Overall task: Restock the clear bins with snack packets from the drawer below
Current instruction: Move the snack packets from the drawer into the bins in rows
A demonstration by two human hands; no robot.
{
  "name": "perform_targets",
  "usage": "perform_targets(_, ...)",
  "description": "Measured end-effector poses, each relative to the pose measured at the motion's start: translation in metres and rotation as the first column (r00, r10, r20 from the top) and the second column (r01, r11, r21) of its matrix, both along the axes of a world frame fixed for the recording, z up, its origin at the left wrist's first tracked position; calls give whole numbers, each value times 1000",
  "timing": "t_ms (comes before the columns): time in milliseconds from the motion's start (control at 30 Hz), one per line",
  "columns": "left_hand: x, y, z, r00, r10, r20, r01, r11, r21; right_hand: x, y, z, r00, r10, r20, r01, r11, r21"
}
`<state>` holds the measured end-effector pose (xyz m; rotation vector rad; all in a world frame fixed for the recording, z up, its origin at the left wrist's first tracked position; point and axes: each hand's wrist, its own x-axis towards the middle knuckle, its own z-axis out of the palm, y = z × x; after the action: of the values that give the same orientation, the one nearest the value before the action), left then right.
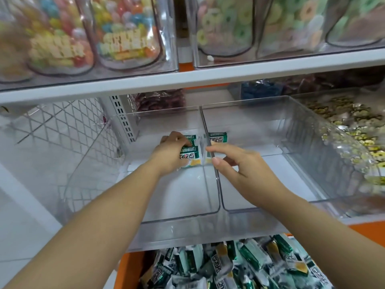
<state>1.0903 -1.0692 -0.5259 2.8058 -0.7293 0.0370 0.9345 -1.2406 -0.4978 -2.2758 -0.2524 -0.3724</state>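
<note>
Packets (190,156) in green and white wrapping, clutched in the left hand (173,152) near the back of the left clear bin (177,205), just left of the divider wall (210,161) shared with the right clear bin (291,184). Fingers of the left hand curled over the upper packet, thumb side against the lower one, both packets low over the bin floor; contact with the floor not clear. Right hand (241,165) just right of the divider wall, over the right clear bin, fingers loosely spread and grasping nothing, forefinger (215,160) pointing toward the divider's top edge and very near it. One more green packet (217,138) behind the divider wall on its right side, at the back of the right clear bin, apart from both hands. Open drawer (127,265) with orange sides below the divider wall, heaped with many more of the same green snack packets (239,265). Above the divider wall, a white shelf (187,80) carrying clear bins of coloured sweets (62,38). Further right of the divider wall, a bin of yellow-wrapped pieces (354,130).
</note>
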Motion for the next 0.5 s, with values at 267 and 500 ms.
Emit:
perform_targets(267,-4,1,-5,987,159,-10,-159,977,-140,0,0,1,1000,11,-17,-11,1000,4)
perform_targets(500,2,4,-11,993,106,47,-96,980,-176,0,1,1,1000,11,-4,-11,1000,15)
